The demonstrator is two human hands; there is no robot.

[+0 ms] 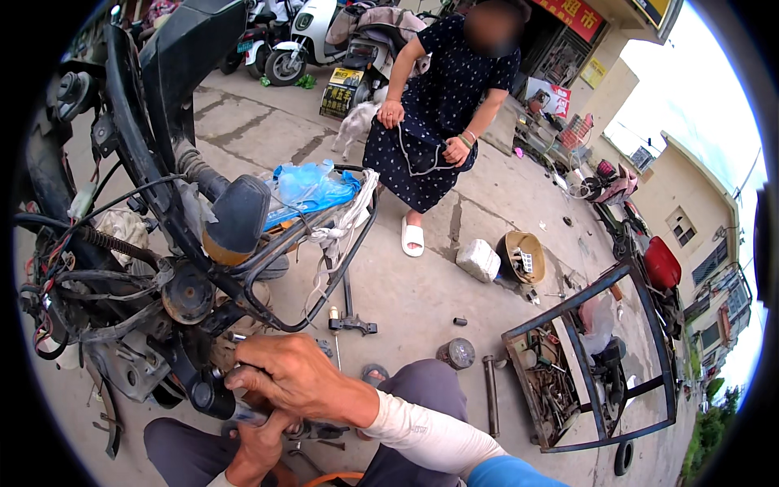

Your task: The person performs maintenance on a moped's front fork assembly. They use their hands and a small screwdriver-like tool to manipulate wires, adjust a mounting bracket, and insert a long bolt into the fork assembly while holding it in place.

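Note:
A stripped-down scooter or motorcycle [187, 296], with bare frame tubes and loose wires, stands at the left. My right hand [292, 369] is closed beside a black round-ended arm [213, 396] low on it. Just below, my left hand [264, 442] is curled next to a short shiny metal part [250, 415] by that round end. What each hand holds is hidden by the fingers. A small metal rod end [235, 336] sticks out above my right knuckles.
A metal-framed tool tray [576, 410] full of tools stands at the right. A long metal tube [492, 396], a round tin [457, 353] and a black forked part [353, 325] lie on the pavement. Ahead stands a person [434, 105] near a yellow bowl [523, 256] and a white block [479, 260].

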